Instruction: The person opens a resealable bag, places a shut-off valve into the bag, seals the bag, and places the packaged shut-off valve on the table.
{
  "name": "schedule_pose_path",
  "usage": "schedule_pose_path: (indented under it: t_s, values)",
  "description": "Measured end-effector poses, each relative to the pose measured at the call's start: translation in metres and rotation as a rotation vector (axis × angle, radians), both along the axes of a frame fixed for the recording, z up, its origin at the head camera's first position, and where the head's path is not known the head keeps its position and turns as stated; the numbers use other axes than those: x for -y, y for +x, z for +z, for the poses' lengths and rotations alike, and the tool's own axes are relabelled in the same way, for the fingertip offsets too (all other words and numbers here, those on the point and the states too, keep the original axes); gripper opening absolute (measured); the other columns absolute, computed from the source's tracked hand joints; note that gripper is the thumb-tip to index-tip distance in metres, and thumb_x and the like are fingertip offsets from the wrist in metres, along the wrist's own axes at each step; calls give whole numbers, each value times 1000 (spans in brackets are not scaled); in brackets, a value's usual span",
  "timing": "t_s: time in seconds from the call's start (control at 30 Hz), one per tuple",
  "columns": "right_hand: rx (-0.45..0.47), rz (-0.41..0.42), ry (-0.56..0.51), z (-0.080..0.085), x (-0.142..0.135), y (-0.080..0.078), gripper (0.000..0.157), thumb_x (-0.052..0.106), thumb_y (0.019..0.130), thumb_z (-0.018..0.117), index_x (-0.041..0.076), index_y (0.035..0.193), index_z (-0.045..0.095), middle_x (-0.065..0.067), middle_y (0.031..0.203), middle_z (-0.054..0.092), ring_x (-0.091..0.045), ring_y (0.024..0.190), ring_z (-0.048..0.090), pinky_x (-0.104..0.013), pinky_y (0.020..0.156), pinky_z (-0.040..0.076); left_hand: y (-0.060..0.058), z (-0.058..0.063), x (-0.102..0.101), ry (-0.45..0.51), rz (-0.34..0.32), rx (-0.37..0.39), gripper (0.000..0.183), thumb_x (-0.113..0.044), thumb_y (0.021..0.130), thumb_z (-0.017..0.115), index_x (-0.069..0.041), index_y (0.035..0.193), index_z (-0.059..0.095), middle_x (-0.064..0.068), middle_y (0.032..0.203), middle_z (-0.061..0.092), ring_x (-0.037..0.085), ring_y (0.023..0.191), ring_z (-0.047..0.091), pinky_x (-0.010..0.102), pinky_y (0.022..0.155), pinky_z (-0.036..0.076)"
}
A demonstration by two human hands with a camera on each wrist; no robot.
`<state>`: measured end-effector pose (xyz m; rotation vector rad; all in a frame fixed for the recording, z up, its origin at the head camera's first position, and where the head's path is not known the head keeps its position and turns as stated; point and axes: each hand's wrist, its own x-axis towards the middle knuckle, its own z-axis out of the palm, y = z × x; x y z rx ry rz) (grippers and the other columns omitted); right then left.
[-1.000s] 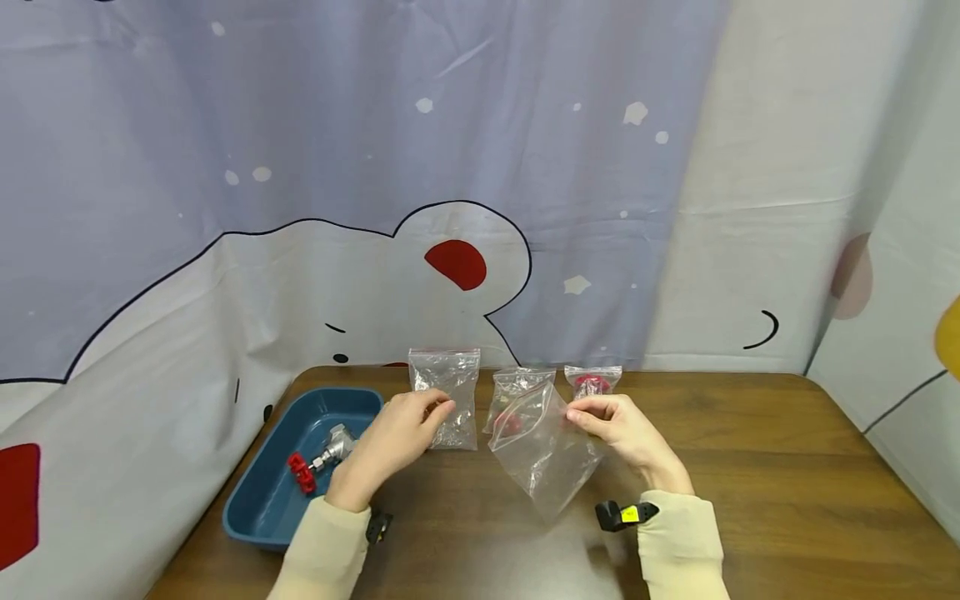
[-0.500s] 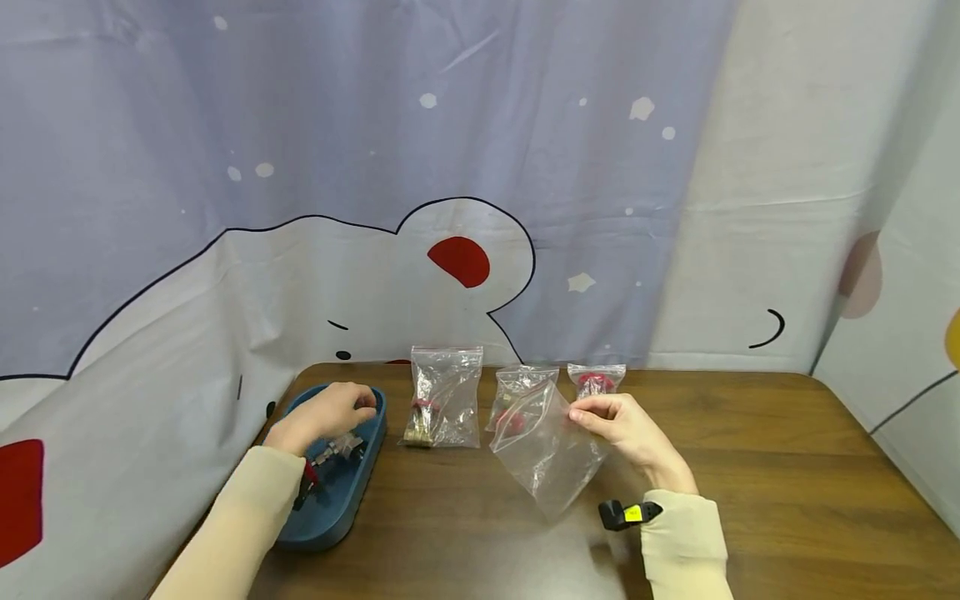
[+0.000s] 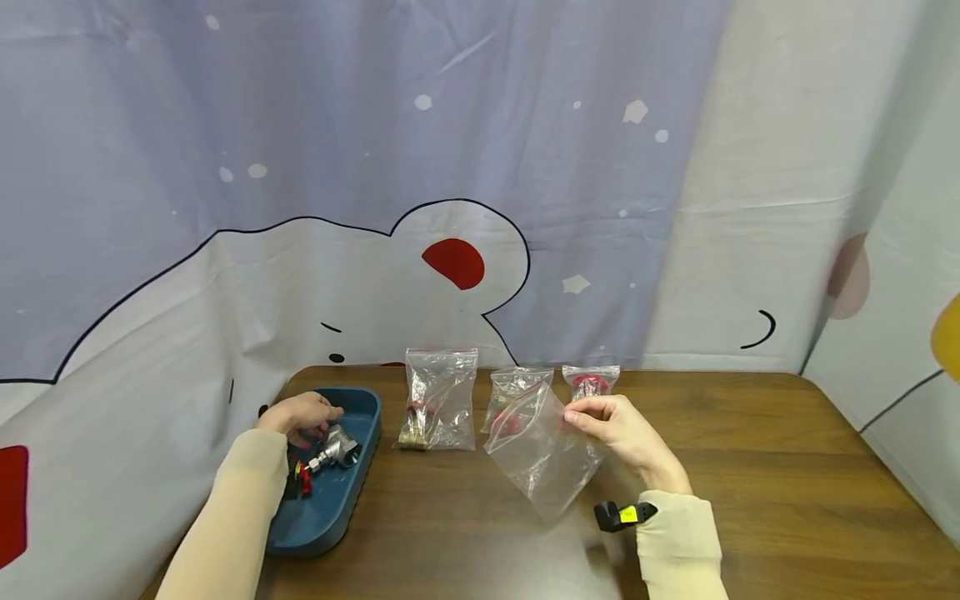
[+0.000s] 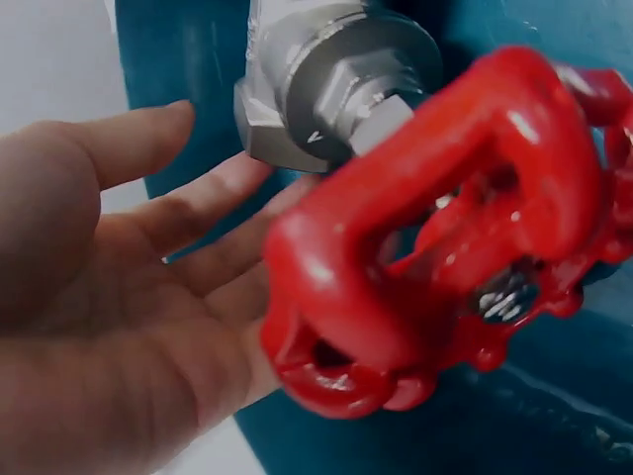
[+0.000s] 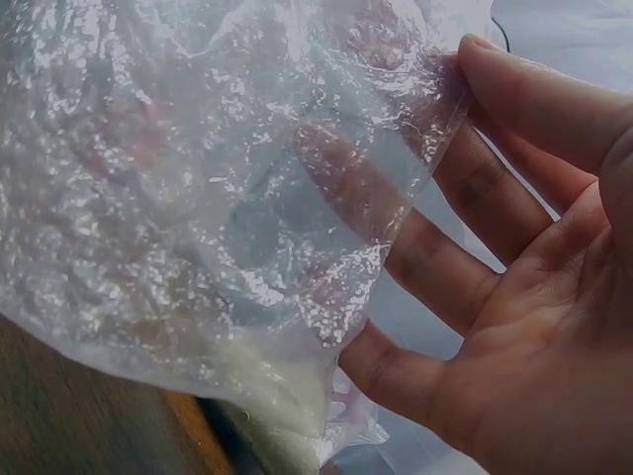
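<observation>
My left hand (image 3: 300, 414) reaches into the blue bin (image 3: 327, 525) at the left of the table. In the left wrist view, its fingers (image 4: 213, 203) stretch beside and behind a valve with a silver metal body (image 4: 336, 74) and a red handwheel (image 4: 346, 267). No grip on the valve shows. A silver valve (image 3: 339, 446) lies in the bin in the head view, near the hand. My right hand (image 3: 626, 437) pinches the edge of a clear zip bag (image 3: 536, 467) between thumb and finger, holding it above the table. Other fingers show behind the bag's film (image 5: 198, 228).
A zip bag (image 3: 453, 400) with a brass-coloured, red-handled part stands at the back of the table. Two more zip bags with red parts, a middle one (image 3: 517, 379) and a right one (image 3: 592, 379), stand behind the held bag. A patterned curtain (image 3: 480, 150) hangs beyond.
My left hand has gone from beside the back-left zip bag leftward and down into the blue bin. My right hand still holds the clear bag in nearly the same place.
</observation>
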<state>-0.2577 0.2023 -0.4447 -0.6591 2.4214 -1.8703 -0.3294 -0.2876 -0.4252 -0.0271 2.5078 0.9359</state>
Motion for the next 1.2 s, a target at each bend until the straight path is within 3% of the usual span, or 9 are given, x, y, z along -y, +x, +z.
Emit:
schedule_pose_path:
  t_s: [0.2,0.33,0.67,0.77,0.93,1.1,1.2]
  values:
    - [7,-10,3,-2,0,-1,19,6,92,66,-9,104,69,-9,92,71,-8,81,61,-23,69,49,-3,-14,4,99,81,81,39,-23,101,53,6,126,54,13,88,48,23,79,53,41,66,56]
    - [10,-10,-3,-2,0,-1,19,5,92,66,-10,104,69,-8,91,70,-8,81,60,-22,69,48,-4,-17,4,101,64,103,31,-27,100,57,1,113,60,6,78,48,19,72,53,37,63,55]
    - [2,-12,-13,-2,-1,-1,19,4,92,66,-10,104,69,-7,91,71,-7,80,61,-23,70,49,-7,-22,4,38,33,105,25,-28,95,64,-6,83,64,7,77,56,18,68,55,33,61,54]
    - [8,-15,-16,-2,-1,0,20,5,93,66,-11,104,68,-8,91,71,-7,82,62,-23,71,49,-7,-21,7,14,4,89,27,-28,96,63,-6,81,62,8,79,55,19,71,56,35,66,55]
    - [5,-20,-14,-1,0,1,19,5,92,66,-10,104,69,-9,91,71,-8,82,61,-23,72,48,-6,-13,13,58,-32,67,26,-23,100,56,1,91,59,11,84,57,20,75,60,37,73,56]
    - [-1,-17,-14,-1,0,1,19,5,92,66,-10,103,69,-8,90,71,-8,81,61,-23,71,48,-2,-4,18,113,-12,22,29,-22,100,58,-6,78,49,5,75,51,14,66,55,33,69,56]
    - [0,0,-27,-1,0,1,19,5,93,66,-11,103,68,-7,90,71,-9,82,63,-23,71,49,3,-3,22,165,-11,-1,28,-21,97,63,1,91,47,7,78,49,14,64,53,34,68,57]
